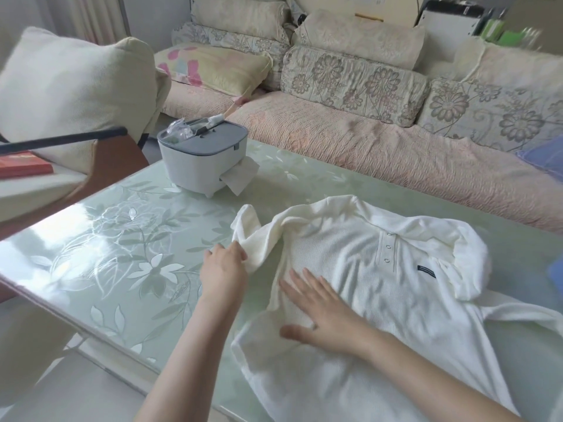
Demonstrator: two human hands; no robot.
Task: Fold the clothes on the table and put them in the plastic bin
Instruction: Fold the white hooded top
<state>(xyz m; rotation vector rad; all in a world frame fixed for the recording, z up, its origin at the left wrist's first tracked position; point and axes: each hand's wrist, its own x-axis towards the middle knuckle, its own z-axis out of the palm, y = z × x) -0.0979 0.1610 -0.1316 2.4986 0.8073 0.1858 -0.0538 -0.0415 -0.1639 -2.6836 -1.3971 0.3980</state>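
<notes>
– Table (122, 239) first: what lies on it?
– A white polo shirt (380, 269), front up, collar toward the sofa (365, 147) and hem toward the person. It covers the near right part of the pale green, flower-patterned top (glossy, with glare on the left).
– And the left hand (224, 266)?
– At the shirt's left side. Its fingers are curled and closed on the bunched sleeve (256, 236), which stands up in a crumpled peak beside the body of the shirt.
– The right hand (320, 312)?
– Flat on the lower chest of the shirt, palm down, fingers straight and spread apart, thumb out to the side. It grips nothing and only rests on the fabric, below the three-button placket.
– Anything else on the table?
– A white tissue box (202, 156) with a grey lid stands at the far left, well apart from the shirt, with a tissue sticking out of its side. A blue edge (556, 272) shows at the right border, near the shirt's other sleeve; too little is visible to say what it is.
– Beyond the table?
– The sofa with floral cushions, and a red book (21, 166) at the left.
</notes>
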